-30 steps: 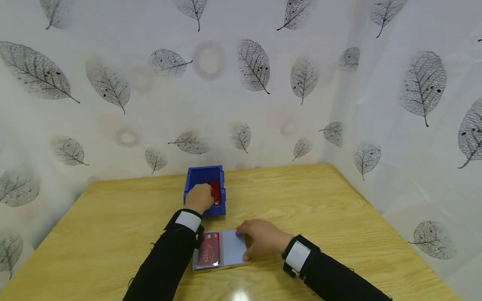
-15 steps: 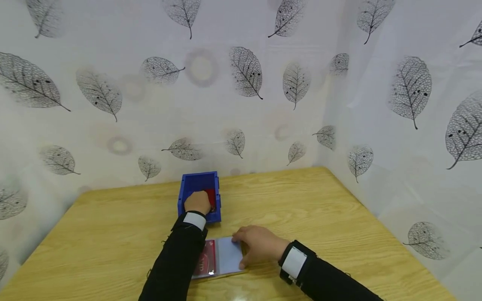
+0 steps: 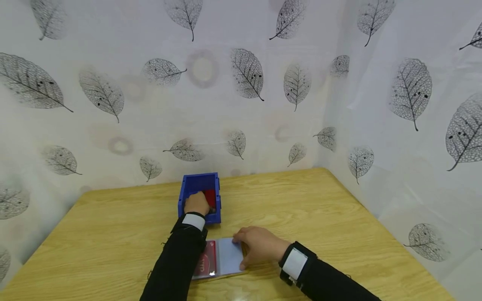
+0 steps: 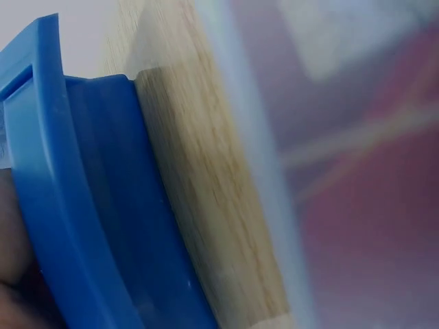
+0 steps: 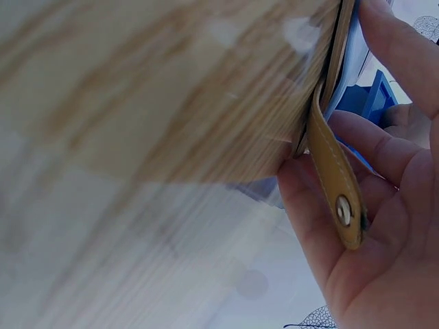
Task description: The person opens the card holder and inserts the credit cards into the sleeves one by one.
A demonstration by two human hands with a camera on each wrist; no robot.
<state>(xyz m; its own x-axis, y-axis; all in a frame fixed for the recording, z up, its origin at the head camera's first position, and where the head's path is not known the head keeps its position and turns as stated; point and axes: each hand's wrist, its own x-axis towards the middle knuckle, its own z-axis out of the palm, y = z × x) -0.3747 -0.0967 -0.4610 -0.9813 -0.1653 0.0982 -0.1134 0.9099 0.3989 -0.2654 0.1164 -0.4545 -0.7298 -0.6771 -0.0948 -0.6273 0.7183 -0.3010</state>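
Note:
In the head view, my left hand (image 3: 197, 203) reaches down into a small blue bin (image 3: 199, 177). Its fingertips are hidden there, beside a red card (image 3: 210, 198). The left wrist view catches only a sliver of its fingers (image 4: 12, 240) behind the bin's wall. On the table in front lies an opened card holder (image 3: 230, 256) with clear sleeves; a red VIP card (image 3: 206, 261) shows in its left part, half covered by my left sleeve. My right hand (image 3: 261, 244) grips the holder's right edge between thumb and fingers. A tan snap strap (image 5: 336, 175) hangs from the holder against the palm.
The wooden table (image 3: 301, 209) runs back to a pale leaf-patterned curtain (image 3: 263, 125), which also closes off the right side. The bin stands close behind the card holder, left of the table's middle.
The head view has tilted and shifted slightly. My left hand has sunk a little deeper into the bin, and its forearm now covers more of the VIP card. The right hand stays on the holder.

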